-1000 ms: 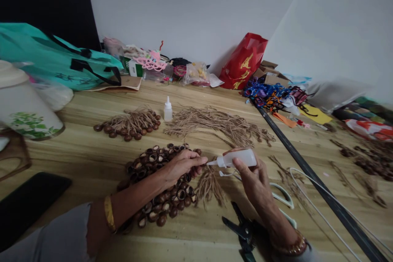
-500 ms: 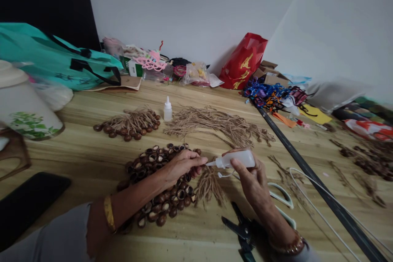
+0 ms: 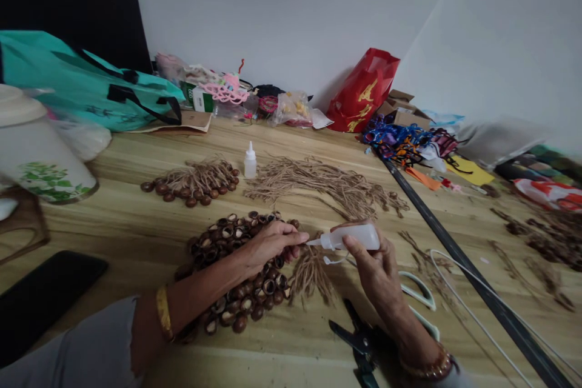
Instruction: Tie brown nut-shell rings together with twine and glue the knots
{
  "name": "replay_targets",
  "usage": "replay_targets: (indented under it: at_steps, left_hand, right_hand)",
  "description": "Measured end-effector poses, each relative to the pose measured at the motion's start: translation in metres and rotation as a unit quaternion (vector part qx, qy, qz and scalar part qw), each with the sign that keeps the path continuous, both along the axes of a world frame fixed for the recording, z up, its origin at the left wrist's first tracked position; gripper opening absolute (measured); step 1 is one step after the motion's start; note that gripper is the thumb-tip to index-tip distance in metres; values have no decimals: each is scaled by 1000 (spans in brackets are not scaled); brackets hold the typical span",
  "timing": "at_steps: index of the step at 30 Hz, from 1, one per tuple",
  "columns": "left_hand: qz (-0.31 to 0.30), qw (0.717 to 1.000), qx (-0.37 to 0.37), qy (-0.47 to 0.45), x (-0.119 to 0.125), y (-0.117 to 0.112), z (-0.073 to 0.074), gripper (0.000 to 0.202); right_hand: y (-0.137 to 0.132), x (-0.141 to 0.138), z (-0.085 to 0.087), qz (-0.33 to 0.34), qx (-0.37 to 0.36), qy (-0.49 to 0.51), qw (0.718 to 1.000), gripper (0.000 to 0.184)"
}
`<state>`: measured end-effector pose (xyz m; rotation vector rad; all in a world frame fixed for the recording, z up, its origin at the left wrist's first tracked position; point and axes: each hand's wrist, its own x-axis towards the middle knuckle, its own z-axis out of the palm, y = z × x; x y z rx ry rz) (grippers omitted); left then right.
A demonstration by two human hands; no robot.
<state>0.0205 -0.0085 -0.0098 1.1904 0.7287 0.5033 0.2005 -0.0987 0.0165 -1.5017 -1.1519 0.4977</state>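
Low in the head view, the left hand [image 3: 268,245] is closed, fingers curled over something small that they hide, so I cannot tell what it grips. The right hand [image 3: 370,270] is narrowed around a squeeze bottle [image 3: 350,237], held level with its nozzle just beside the left fingertips. Under the left forearm lies a heap of nut shells [image 3: 268,285], many with their hollows open and no cord visible in them. Just below the bottle's nozzle, between the hands, lies a cord bunch [image 3: 309,276]. Farther up, left of centre, sits a smaller group of corded nuts [image 3: 191,187], their cords gathered together, and to its right spreads a mass of loose cords [image 3: 318,185]. So some pieces are corded, while most of the near heap appears unworked.

The wooden worktop [image 3: 113,224] also carries a second bottle [image 3: 250,162], upright between those groups, and black pliers [image 3: 359,339] at the bottom edge. White-handled scissors [image 3: 418,291] lie right of the right hand, and a black pole [image 3: 477,285] runs diagonally at right. At upper left sit a leaf-patterned jug [image 3: 40,157] and a teal bag [image 3: 82,91]. A red bag [image 3: 364,91] leans near the white wall [image 3: 273,12].
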Motion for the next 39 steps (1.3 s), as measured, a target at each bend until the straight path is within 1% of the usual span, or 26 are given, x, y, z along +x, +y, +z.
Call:
replay_targets:
  at_steps: [5, 8, 10, 13, 17, 21, 24, 28, 32, 35, 37, 39]
  left_hand:
    - [-1, 1000, 3, 1, 0, 0, 0, 35]
    - [-4, 1000, -1, -4, 0, 0, 1, 36]
    - [-3, 1000, -3, -4, 0, -1, 1, 36]
    - [0, 1000, -2, 0, 0, -1, 2, 36]
    - [-2, 1000, -2, -1, 0, 0, 0, 35]
    - [-6, 1000, 5, 2, 0, 1, -1, 35]
    - [-7, 1000, 10, 1, 0, 1, -2, 35]
    - [-5, 1000, 14, 4, 0, 0, -1, 34]
    - [-2, 1000, 16, 9, 0, 0, 0, 33]
    - [-3, 1000, 14, 10, 0, 0, 0, 34]
    - [-3, 1000, 11, 9, 0, 0, 1, 34]
    - [-1, 1000, 8, 8, 0, -1, 1, 34]
  right_hand:
    - [0, 0, -2, 20, -6, -10, 1000, 29]
    - [-1, 1, -5, -15, 10, -22, 1000, 29]
    - [-1, 2, -5, -23, 14, -24, 999, 29]
    - [0, 3, 0, 14, -10, -23, 1000, 27]
    - [1, 2, 3, 32, -8, -18, 999, 27]
    - [0, 0, 2, 7, -3, -23, 1000, 29]
    - [0, -3, 5, -4, -6, -16, 1000, 29]
    - [0, -4, 9, 18, -3, -2, 1000, 27]
    - [2, 2, 3, 39, 0, -12, 999, 23]
    - [3, 6, -3, 57, 12, -1, 998, 21]
    - [3, 6, -4, 72, 25, 8, 997, 19]
    - [2, 5, -2, 84, 21, 5, 996, 17]
